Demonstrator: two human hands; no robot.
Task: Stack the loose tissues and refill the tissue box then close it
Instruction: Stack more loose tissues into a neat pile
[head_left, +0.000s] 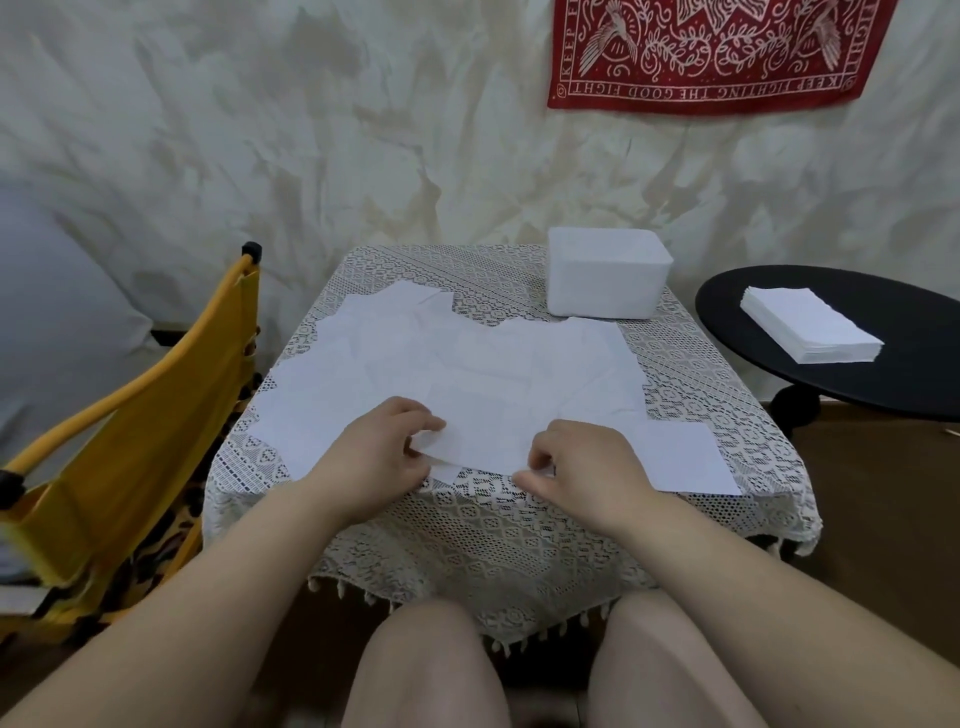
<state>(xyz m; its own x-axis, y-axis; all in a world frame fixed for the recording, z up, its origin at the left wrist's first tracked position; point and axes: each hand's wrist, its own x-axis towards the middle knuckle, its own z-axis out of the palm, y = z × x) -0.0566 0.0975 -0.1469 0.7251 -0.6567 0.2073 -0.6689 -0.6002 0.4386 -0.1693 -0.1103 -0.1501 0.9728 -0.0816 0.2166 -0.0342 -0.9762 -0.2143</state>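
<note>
The left hand (387, 447) and the right hand (576, 462) each pinched an end of one tissue (478, 441) near the table's (467, 525) front edge. Loose tissues (457, 358) lay spread across the middle. The white tissue box (605, 280) stood at the back right corner.

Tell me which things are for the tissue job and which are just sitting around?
For the job: loose tissues, the tissue both hands pinch, white tissue box, neat tissue stack, left hand, right hand.

Just around: yellow chair, red wall cloth, black round table.
</note>
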